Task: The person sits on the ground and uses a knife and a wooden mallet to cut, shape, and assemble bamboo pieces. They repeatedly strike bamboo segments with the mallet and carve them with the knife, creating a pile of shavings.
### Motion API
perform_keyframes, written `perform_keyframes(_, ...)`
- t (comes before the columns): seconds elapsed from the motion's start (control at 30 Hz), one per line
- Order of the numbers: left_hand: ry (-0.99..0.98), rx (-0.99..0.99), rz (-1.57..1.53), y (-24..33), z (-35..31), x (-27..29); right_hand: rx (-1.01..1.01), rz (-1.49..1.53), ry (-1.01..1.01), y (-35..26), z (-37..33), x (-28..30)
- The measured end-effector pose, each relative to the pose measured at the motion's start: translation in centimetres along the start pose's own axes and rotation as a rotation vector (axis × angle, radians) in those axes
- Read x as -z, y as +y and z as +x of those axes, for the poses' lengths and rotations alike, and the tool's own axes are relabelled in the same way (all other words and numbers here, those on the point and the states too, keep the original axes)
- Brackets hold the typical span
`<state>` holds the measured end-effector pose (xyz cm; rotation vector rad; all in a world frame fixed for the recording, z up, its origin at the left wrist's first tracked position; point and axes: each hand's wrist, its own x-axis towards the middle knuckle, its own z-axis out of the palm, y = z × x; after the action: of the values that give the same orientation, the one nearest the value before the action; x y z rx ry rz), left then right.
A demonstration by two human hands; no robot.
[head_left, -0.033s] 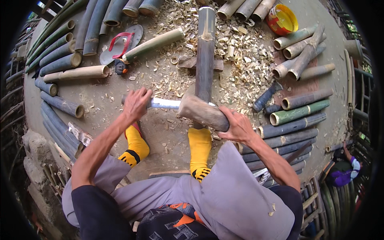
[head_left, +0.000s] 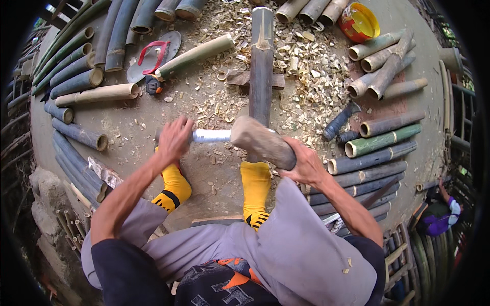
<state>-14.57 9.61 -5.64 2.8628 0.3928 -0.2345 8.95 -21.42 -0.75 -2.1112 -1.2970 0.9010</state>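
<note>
My left hand [head_left: 175, 136] is closed round the handle of a knife whose bright blade [head_left: 213, 135] points right, toward the bamboo pole. My right hand [head_left: 306, 162] grips a thick wooden mallet [head_left: 260, 144], slightly blurred, slanting up to the left over the far part of the blade. Beneath it stretches a dark bamboo pole [head_left: 261, 76], its far end raised on a wooden block [head_left: 240, 78] and its near end by my right foot in a yellow sock [head_left: 255, 184]. The mallet hides where blade and bamboo meet.
Wood chips [head_left: 306, 86] litter the ground ahead. Cut bamboo lengths [head_left: 377, 150] line the right, and more tubes [head_left: 76, 81] lie left. A red-yellow tub [head_left: 359, 23] stands far right; a grey sandal [head_left: 153, 56] lies far left. Another person [head_left: 440, 219] is at the right edge.
The mallet has shifted slightly right and its head a little upward. My left hand and the knife have dipped slightly toward me. The bamboo pole stays in place.
</note>
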Motion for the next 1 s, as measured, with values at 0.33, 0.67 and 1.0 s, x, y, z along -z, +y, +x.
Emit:
perform_keyframes(0.33, -0.119, -0.134, -0.503, -3.1, -1.6, 5.3, -0.410, 0.281, 0.454, 0.3, -5.0, 0.9)
perform_keyframes(0.67, -0.404, 0.097, -0.166, -4.7, 7.2, 4.7, -0.390, 0.309, 0.369, -1.3, -4.7, 0.4)
perform_keyframes(1.0, -0.418, 0.124, -0.084, -4.2, 7.2, 4.9, -0.027, 0.241, 0.495, -4.6, 0.6, 4.7)
